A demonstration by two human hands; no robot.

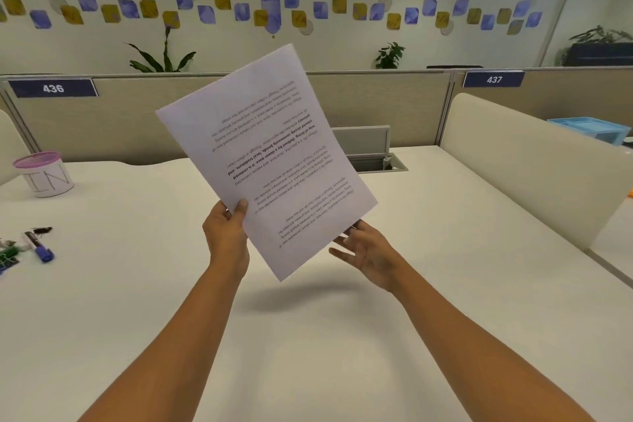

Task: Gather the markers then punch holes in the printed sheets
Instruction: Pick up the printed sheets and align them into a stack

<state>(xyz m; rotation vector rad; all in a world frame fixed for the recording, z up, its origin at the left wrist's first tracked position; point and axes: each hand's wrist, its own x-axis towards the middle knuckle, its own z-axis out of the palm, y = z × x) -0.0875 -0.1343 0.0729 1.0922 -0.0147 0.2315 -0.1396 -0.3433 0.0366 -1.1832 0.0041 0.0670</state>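
I hold the printed sheets (267, 154) up in the air above the white desk (137, 301), tilted, with the text upside down to me. My left hand (227, 233) pinches their lower left edge, thumb on the front. My right hand (366, 252) is under the lower right edge with fingers spread, fingertips touching or just behind the paper. A blue-capped marker (39, 247) lies on the desk at the far left beside binder clips (10, 252). No hole punch is in view.
A white cup with a pink mesh rim (46, 175) stands at the back left. Cubicle partitions (102, 120) run along the back, a cream divider (524, 161) on the right, a cable slot (380, 161) behind the sheets, and a blue tray (592, 127) beyond the divider.
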